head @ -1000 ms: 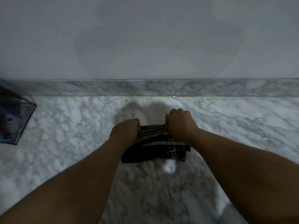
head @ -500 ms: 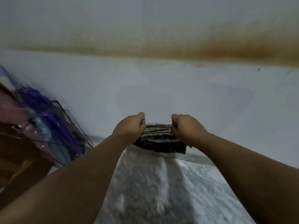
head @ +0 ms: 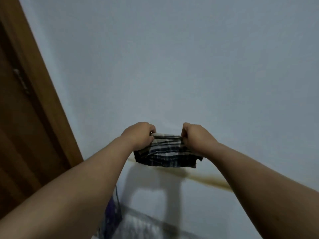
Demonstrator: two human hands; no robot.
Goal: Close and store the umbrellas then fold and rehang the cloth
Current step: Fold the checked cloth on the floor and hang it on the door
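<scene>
- The cloth (head: pixel 165 151), dark with pale plaid stripes and folded into a small thick packet, hangs in the air just below the centre of the frame, in front of the pale wall (head: pixel 189 66).
- The left hand (head: pixel 139 135) pinches its upper left corner with curled fingers; the right hand (head: pixel 195 137) grips the upper right corner the same way, and the top edge is stretched between them.
- Folding looks done (the packet is several layers thick), so the step in hand is probably the rehanging.
- No hook, rail or peg shows anywhere, so the next move calls for finding the hanging spot and raising the packet to it without letting the layers slip.
- A brown wooden door (head: pixel 25 118) fills the left edge; a purple umbrella (head: pixel 112 213) peeks out at the bottom, beside the left forearm, apparently already closed.
</scene>
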